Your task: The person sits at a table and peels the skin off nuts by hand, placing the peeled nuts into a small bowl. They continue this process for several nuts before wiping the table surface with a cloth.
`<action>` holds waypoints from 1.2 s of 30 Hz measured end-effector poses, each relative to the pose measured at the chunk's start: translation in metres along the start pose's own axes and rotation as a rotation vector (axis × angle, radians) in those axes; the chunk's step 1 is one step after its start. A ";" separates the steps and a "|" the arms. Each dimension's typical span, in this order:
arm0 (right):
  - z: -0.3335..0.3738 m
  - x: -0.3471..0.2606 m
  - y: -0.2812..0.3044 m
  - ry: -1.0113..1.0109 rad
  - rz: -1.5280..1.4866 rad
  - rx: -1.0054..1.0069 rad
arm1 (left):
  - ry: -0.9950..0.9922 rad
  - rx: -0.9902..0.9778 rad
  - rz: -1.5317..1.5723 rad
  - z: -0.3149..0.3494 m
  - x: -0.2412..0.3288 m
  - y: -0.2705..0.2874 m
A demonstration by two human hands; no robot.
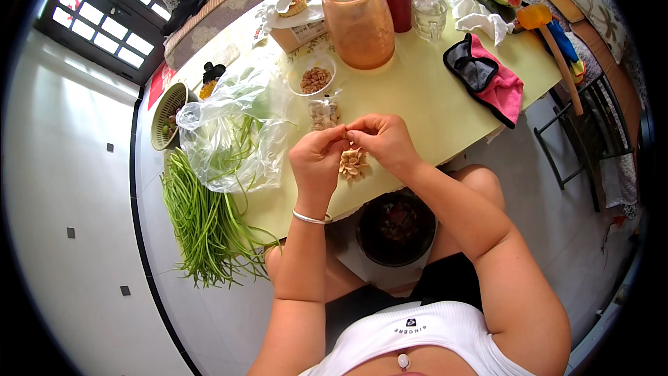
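My left hand (pixel 316 163) and my right hand (pixel 386 141) meet over the near edge of the table, fingertips pinched together. Whatever sits between them is mostly hidden and too small to make out. Just below the fingertips lies a pile of pale tan shell pieces (pixel 354 162), which look like peanut shells. Beyond my hands is a small clear plastic packet (pixel 323 113) with light-coloured pieces inside. Behind that packet, a white bowl (pixel 292 83) holds brown nuts (pixel 315 80) that look like shelled peanuts.
Long green stems (pixel 202 230) hang over the table's left edge, partly under a clear plastic bag (pixel 229 146). A large orange-tinted jar (pixel 358 31) and a dark red bottle (pixel 395 0) stand farther back. A pink-and-grey cloth item (pixel 490 83) lies right. Between my knees sits a black bin (pixel 395 230).
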State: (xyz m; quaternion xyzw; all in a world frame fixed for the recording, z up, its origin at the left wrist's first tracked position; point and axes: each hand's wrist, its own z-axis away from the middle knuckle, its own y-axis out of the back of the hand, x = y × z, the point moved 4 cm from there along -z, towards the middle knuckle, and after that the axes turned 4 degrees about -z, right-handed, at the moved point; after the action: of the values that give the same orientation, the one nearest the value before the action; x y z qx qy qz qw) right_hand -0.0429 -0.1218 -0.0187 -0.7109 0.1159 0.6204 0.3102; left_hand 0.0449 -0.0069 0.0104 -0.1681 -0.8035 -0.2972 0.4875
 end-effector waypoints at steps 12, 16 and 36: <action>0.006 -0.003 0.001 0.007 0.120 -0.013 | 0.066 0.015 -0.060 0.005 0.000 -0.002; 0.004 -0.004 0.002 -0.074 -0.008 -0.066 | 0.241 -0.039 0.226 0.002 -0.007 0.000; -0.010 0.019 0.008 -0.413 -0.650 -0.070 | 0.225 0.040 0.263 -0.006 -0.005 0.002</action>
State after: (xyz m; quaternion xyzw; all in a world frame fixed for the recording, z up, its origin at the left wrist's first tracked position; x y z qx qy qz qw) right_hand -0.0349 -0.1298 -0.0393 -0.5810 -0.2016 0.6233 0.4830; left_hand 0.0520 -0.0091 0.0085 -0.2277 -0.7207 -0.2320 0.6123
